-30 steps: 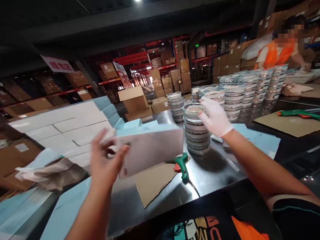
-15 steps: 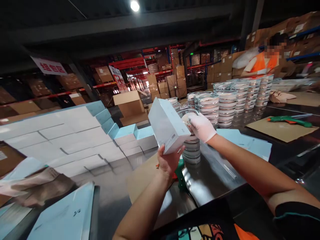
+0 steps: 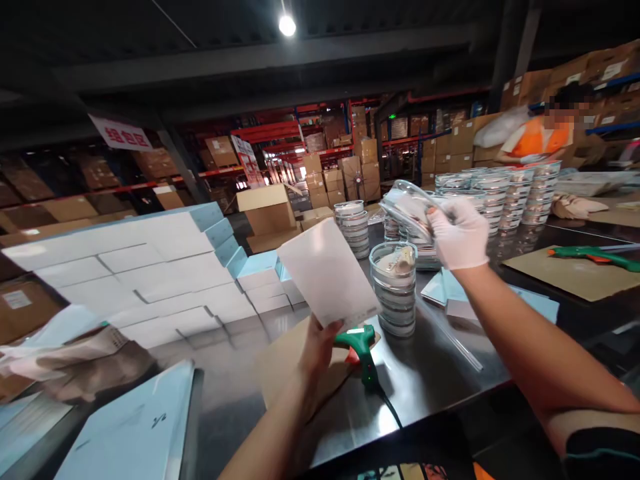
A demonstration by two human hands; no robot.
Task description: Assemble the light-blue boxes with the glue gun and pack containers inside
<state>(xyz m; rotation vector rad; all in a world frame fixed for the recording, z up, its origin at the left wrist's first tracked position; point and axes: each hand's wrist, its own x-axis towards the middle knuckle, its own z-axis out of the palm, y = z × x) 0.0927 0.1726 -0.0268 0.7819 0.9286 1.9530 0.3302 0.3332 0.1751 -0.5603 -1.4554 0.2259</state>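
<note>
My left hand (image 3: pixel 321 343), bare, grips the lower end of a white box (image 3: pixel 327 273) and holds it tilted above the table. My right hand (image 3: pixel 461 232), in a white glove, is closed on a round clear plastic container (image 3: pixel 407 210), raised and tipped on its side. Just below it stands a stack of similar round containers (image 3: pixel 395 293); pale contents show in the top one. A green glue gun (image 3: pixel 365 350) lies by my left wrist, on a cardboard sheet (image 3: pixel 285 360). Clear glue sticks (image 3: pixel 453 337) lie to the right of the stack.
White and light-blue boxes (image 3: pixel 135 267) are piled at the left. Flat light-blue cartons (image 3: pixel 135 427) lie in front. More container stacks (image 3: pixel 500 193) stand behind my right hand. A second glue gun (image 3: pixel 595 255) rests at the right. A person in an orange vest (image 3: pixel 543 140) stands beyond.
My right hand has lifted a round container off the stack, up and to the right. The box in my left hand has turned, showing a broad white face, and shifted slightly down.
</note>
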